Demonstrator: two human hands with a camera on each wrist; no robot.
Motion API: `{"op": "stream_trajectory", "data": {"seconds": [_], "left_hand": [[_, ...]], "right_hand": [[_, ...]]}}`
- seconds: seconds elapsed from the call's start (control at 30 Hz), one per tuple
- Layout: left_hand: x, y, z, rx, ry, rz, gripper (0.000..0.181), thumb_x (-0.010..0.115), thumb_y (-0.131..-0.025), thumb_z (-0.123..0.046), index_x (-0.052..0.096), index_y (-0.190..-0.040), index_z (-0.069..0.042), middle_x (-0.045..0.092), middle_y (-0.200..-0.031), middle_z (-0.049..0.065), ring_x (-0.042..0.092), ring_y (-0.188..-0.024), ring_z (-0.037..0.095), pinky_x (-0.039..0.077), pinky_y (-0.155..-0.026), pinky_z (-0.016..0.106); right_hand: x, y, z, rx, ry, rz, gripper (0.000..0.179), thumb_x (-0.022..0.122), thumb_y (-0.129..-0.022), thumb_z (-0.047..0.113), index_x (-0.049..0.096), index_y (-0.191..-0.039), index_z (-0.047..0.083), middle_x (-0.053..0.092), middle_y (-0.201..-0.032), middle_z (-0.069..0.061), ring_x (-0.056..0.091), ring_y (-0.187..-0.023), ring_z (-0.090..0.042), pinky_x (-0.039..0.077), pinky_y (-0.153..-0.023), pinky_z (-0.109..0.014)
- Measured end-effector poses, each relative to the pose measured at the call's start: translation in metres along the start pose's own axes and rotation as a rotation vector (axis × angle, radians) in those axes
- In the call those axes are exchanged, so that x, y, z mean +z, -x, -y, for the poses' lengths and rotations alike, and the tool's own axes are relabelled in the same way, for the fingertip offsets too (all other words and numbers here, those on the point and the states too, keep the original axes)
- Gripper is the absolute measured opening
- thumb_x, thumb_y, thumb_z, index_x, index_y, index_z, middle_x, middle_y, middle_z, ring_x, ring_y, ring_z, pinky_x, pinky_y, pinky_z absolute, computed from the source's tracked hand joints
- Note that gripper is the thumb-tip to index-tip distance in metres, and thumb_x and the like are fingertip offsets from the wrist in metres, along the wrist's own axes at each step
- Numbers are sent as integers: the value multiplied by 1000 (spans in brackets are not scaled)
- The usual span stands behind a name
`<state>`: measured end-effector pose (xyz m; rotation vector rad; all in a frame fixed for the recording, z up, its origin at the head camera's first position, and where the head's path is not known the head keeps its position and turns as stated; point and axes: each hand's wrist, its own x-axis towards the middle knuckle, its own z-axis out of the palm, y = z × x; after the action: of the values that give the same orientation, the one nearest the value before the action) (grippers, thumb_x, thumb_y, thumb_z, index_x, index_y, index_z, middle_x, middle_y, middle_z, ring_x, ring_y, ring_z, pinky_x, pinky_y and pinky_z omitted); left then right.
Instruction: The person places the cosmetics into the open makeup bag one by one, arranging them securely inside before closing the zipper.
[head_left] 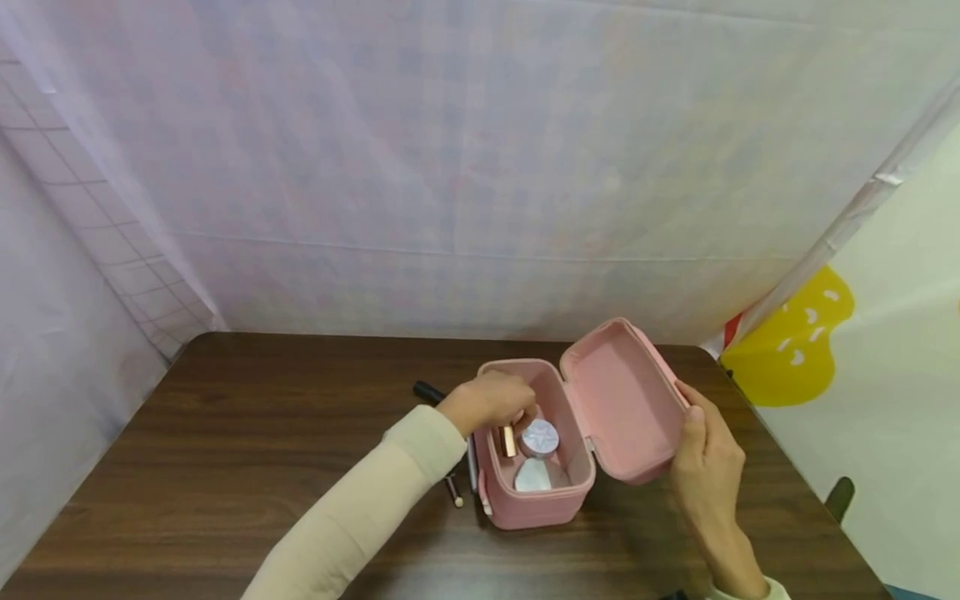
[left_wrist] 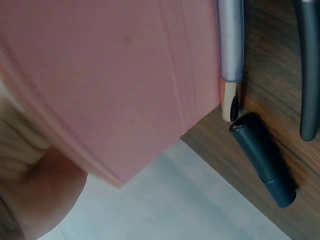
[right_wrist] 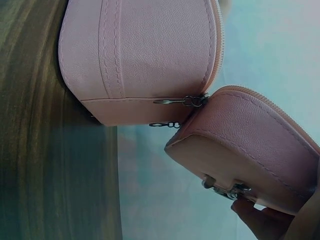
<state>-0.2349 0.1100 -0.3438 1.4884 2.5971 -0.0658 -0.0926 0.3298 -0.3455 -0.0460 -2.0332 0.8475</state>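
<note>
A pink zippered cosmetic case (head_left: 540, 507) stands on the table with its lid (head_left: 630, 400) swung out to the right. My right hand (head_left: 708, 462) grips the lid's outer edge, thumb at its rim; the right wrist view shows those fingers (right_wrist: 260, 215) by the metal hardware on the lid. Over the case's left wall, my left hand (head_left: 495, 400) reaches inside with bent fingers. I cannot tell whether it holds anything. Just below that hand is a gold tube (head_left: 508, 442). A round compact (head_left: 539, 437) and a pale white item (head_left: 532, 476) lie inside the case.
Along the case's left side lie a silvery tube (left_wrist: 231, 45), a black cylinder (left_wrist: 265, 160), a dark handle (left_wrist: 307, 75) and a small brush (head_left: 454, 490). A hanging pale cloth (head_left: 450, 167) rises behind the dark wooden table (head_left: 262, 433).
</note>
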Motion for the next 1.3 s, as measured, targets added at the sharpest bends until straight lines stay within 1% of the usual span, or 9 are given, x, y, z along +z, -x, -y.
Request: {"op": "stream_trajectory", "data": {"seconds": [0.17, 0.3, 0.5, 0.6, 0.77, 0.9, 1.0, 1.2, 1.3], "left_hand": [[6, -2, -4, 5, 29, 7, 17, 65, -82, -8, 69, -72, -21, 57, -71, -11, 52, -66, 9, 42, -56, 24], [7, -5, -4, 11, 25, 2, 17, 66, -82, -9, 70, -71, -21, 56, -70, -11, 52, -66, 8, 42, -57, 23], [7, -7, -3, 60, 11, 4, 16, 67, -81, -4, 72, -74, -17, 57, -68, -10, 50, -65, 9, 41, -58, 20], [8, -6, -3, 69, 21, 7, 16, 66, -81, -2, 73, -74, -16, 57, -67, -10, 50, -65, 9, 39, -58, 18], [9, -5, -4, 25, 71, 3, 19, 65, -81, 0, 73, -71, -14, 56, -65, -9, 49, -63, 9, 39, -55, 18], [9, -4, -6, -4, 102, 14, 18, 65, -80, 1, 71, -68, -12, 54, -62, -8, 48, -62, 8, 39, -53, 18], [8, -2, -6, -8, 116, 23, 18, 65, -80, 0, 71, -67, -10, 53, -59, -8, 48, -60, 8, 38, -52, 17], [5, -1, -7, -13, 118, 35, 17, 65, -79, 5, 72, -73, -8, 52, -60, -8, 47, -60, 7, 37, -51, 17], [5, -1, -6, -4, 119, 27, 18, 63, -81, 6, 71, -74, -8, 52, -61, -8, 47, -60, 7, 37, -52, 17]], "right_hand": [[0, 0, -2, -1, -6, 8, 33, 41, -100, 14, 64, -124, 6, 64, -118, -16, 50, -101, 7, 35, -83, -11], [-1, -1, -2, -5, 3, 6, 33, 42, -100, 14, 63, -123, 6, 64, -117, -16, 50, -102, 7, 35, -84, -11], [-1, -1, -1, 5, 6, 9, 33, 42, -100, 15, 64, -123, 6, 64, -118, -16, 50, -102, 7, 35, -83, -11], [-1, 0, -1, 10, 5, 11, 33, 42, -100, 15, 64, -124, 7, 64, -118, -16, 50, -101, 7, 35, -83, -11], [-1, -1, -1, 2, 1, 11, 33, 42, -100, 14, 64, -124, 7, 64, -118, -16, 51, -101, 6, 35, -83, -11], [-1, -1, -1, 2, 0, 14, 33, 42, -100, 15, 63, -124, 6, 64, -118, -16, 50, -101, 6, 35, -84, -11], [-1, 0, -1, 5, -1, 18, 33, 41, -101, 15, 63, -124, 6, 64, -118, -16, 50, -101, 7, 35, -83, -11], [-1, -1, -2, 2, 3, 17, 33, 41, -101, 14, 63, -124, 6, 64, -118, -15, 50, -101, 6, 35, -83, -11], [-1, -1, -2, 4, 6, 15, 33, 41, -100, 14, 63, -124, 6, 64, -118, -15, 51, -101, 6, 35, -83, -11]]}}
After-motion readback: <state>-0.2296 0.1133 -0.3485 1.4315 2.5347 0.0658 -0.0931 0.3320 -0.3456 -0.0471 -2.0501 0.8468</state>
